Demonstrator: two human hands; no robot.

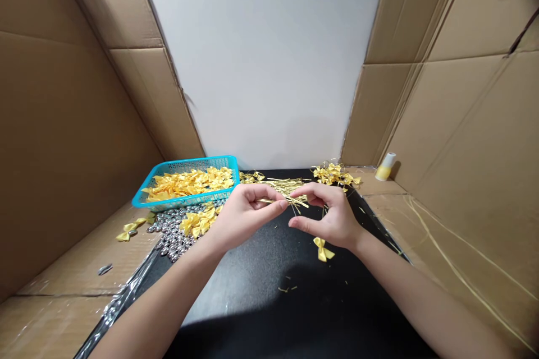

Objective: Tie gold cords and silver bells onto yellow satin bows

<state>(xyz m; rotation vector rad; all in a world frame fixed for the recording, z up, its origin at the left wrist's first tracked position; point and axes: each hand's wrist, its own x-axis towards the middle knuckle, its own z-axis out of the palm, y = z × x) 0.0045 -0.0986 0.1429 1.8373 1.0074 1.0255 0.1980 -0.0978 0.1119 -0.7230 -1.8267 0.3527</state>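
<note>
The head camera is looking forward and down, close over the left hand point(244, 216) and right hand point(333, 220). Cardboard walls point(63, 123) are framing both sides, probably lens-stretched.

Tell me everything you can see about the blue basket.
The blue basket is a shallow rectangular tray of turquoise plastic with perforated walls. It sits at the back left beside the cardboard wall, heaped with yellow bows. Small silver pieces and loose bows lie along its front. Neither the left hand nor the right hand touches it.
</note>
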